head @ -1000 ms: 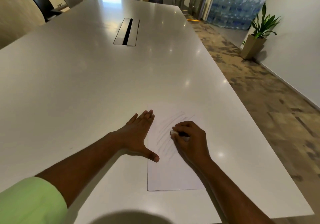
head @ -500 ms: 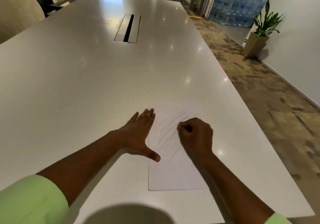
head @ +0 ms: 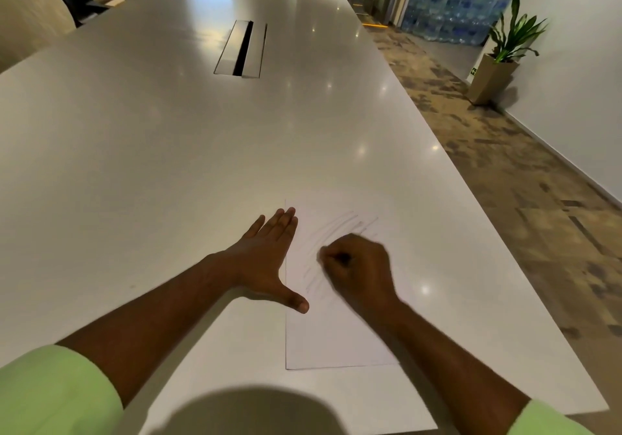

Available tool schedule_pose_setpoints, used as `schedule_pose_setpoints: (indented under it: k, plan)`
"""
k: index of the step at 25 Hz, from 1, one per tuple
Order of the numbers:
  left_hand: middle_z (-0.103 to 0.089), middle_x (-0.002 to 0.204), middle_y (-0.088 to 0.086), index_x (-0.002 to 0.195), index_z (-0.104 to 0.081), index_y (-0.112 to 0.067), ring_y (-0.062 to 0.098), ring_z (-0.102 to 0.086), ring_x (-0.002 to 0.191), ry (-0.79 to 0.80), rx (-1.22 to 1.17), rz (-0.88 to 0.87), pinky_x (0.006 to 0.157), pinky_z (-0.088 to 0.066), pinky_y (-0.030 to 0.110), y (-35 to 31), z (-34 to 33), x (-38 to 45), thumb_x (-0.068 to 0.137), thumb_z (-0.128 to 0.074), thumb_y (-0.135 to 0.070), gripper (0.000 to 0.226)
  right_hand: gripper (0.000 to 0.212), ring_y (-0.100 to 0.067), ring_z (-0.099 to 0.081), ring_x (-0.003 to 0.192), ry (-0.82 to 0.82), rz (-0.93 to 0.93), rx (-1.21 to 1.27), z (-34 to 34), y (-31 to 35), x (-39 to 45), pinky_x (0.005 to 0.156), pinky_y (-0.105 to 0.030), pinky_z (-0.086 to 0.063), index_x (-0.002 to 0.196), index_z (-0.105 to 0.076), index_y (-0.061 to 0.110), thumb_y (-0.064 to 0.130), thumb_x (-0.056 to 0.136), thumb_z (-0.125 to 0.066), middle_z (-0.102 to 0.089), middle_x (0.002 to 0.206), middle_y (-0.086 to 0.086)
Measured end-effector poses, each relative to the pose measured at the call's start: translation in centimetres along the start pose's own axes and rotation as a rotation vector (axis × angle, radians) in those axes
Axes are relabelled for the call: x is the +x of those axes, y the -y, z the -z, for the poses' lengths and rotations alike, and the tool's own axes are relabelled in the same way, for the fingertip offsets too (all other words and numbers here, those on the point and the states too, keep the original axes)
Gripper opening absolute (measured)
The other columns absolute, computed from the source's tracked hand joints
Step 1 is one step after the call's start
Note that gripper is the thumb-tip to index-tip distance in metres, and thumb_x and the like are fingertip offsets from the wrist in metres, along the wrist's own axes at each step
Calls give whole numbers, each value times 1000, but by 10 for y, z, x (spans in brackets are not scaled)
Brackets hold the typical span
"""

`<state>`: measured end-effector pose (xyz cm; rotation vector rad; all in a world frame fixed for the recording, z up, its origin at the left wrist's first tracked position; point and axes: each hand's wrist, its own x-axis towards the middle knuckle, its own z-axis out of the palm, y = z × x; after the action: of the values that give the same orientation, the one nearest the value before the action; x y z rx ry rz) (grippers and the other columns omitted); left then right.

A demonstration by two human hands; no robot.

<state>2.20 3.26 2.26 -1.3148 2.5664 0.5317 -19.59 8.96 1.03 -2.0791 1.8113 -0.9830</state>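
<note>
The sheet of paper lies flat on the white table, near the front edge and a little to the person's right. I judge it very light, thin and soft. It slides easily on this glossy top and it wrinkles or tears if rubbed hard. So it is better to pin it down with a flat hand at the margin than to grasp it, and to lift it only by a corner.

The left hand does this. Its fingers are straight and released, the palm rests on the table, and the thumb and the fingertips touch the left edge of the sheet.

The right hand is above the middle of the sheet, clenched and blurred. I cannot tell what it pinches, because the fingers hide it.

Just beyond its knuckles, grey pencil strokes cross the upper part of the paper.

Far up the table is a cable hatch.
</note>
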Motion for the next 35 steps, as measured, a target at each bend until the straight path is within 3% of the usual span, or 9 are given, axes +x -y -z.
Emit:
schedule_pose_setpoints:
  k: [3,7,11,16,20,24,28,33,35]
  plan:
    - [43,162,2,159,29,-11,17,40,150,-3,-13,4,128,15,43,-2,1,-1,54,-54,-107,165,10,-11,-68,70,-210,-274,-13,12,-22,32,69,-37,-57,70,-76,19,17,79,-79,-73,74,8]
    - [43,163,3,159,29,-11,19,40,151,10,-3,2,129,12,46,-1,1,0,53,-53,-107,165,13,-5,-65,70,63,78,7,-2,13,-14,68,-27,-53,72,-77,22,12,80,-81,-72,74,10]
    - [43,163,2,159,29,-11,17,39,151,13,-10,5,129,14,44,-1,2,-1,53,-54,-107,165,12,-13,-67,70,-203,-263,-35,13,-23,35,69,-34,-56,69,-75,17,16,81,-77,-73,74,6]
    - [44,163,2,159,30,-12,18,40,151,17,-2,3,129,13,45,-2,2,0,55,-55,-106,164,14,-6,-64,70,97,77,15,-7,17,-6,66,-24,-49,72,-76,22,17,84,-77,-72,74,9]
    - [44,162,2,158,31,-11,18,40,150,20,-8,8,129,14,45,-2,3,-1,55,-55,-106,164,13,-14,-67,70,-211,-297,-18,10,-24,43,69,-37,-57,69,-74,17,18,82,-76,-72,75,6]
    - [45,162,2,158,32,-12,17,41,149,32,-10,8,129,13,45,-2,3,-1,56,-54,-106,163,13,-8,-65,69,60,48,22,-6,11,-4,65,-31,-55,73,-77,21,14,83,-79,-71,75,9]
    - [45,162,2,158,31,-11,17,41,149,28,-11,10,128,15,43,-2,3,-2,55,-54,-107,164,18,-17,-68,69,-208,-267,-45,15,-29,47,66,-34,-54,65,-70,16,16,82,-75,-70,71,6]
    - [46,161,2,158,32,-12,18,42,149,29,-6,9,128,15,44,-2,2,0,55,-54,-106,164,17,-7,-62,70,95,80,7,-7,13,-3,65,-25,-49,70,-72,23,14,82,-78,-69,74,10]
    - [46,161,1,158,31,-12,17,42,149,30,-11,10,128,16,43,-2,3,0,54,-54,-107,165,22,-12,-63,69,-91,-115,-33,5,-14,33,65,-28,-48,65,-67,24,15,82,-77,-68,73,10]
